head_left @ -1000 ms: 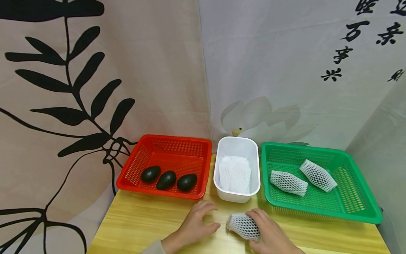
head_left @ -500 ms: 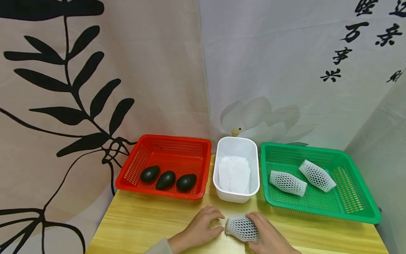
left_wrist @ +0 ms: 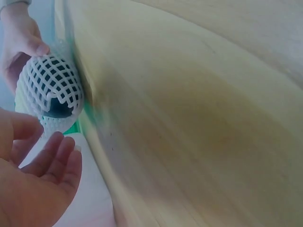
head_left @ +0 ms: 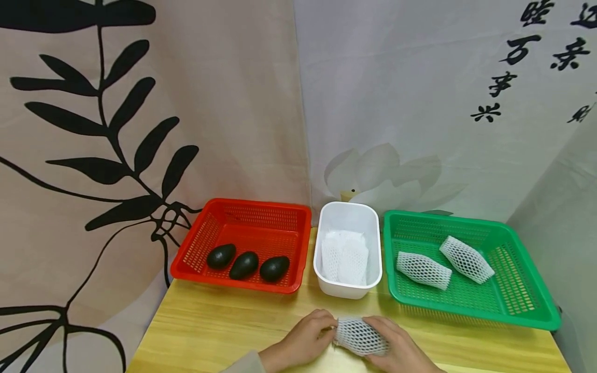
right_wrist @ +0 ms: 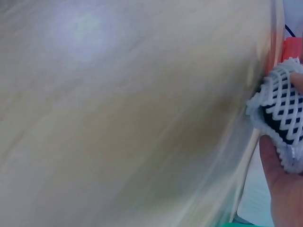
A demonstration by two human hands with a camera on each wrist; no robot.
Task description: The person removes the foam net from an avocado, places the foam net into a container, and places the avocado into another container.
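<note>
An avocado in a white foam net [head_left: 361,336] is on or just above the front of the wooden table. My right hand [head_left: 402,346] grips its right end, fingers over the top and thumb on the near side. At the opposite end, my left hand [head_left: 305,338] pinches the net's edge with thumb and forefinger; its other fingers are curled loosely. Dark skin shows through the mesh and at the net's open end in the left wrist view, where the netted avocado [left_wrist: 49,87] sits between both hands. The right wrist view catches the right hand [right_wrist: 286,189] against the net.
A red basket [head_left: 261,203] at the back left holds three bare avocados [head_left: 244,265]. Beside it stands a white tub [head_left: 350,292] with foam nets [head_left: 345,256] inside. The green basket [head_left: 503,305] on the right contains two netted avocados [head_left: 423,269]. A cloth hangs behind.
My left hand has moved right to the net's open end, and its fingers have closed on the edge. The right hand keeps its grip on the netted avocado, nearly in place.
</note>
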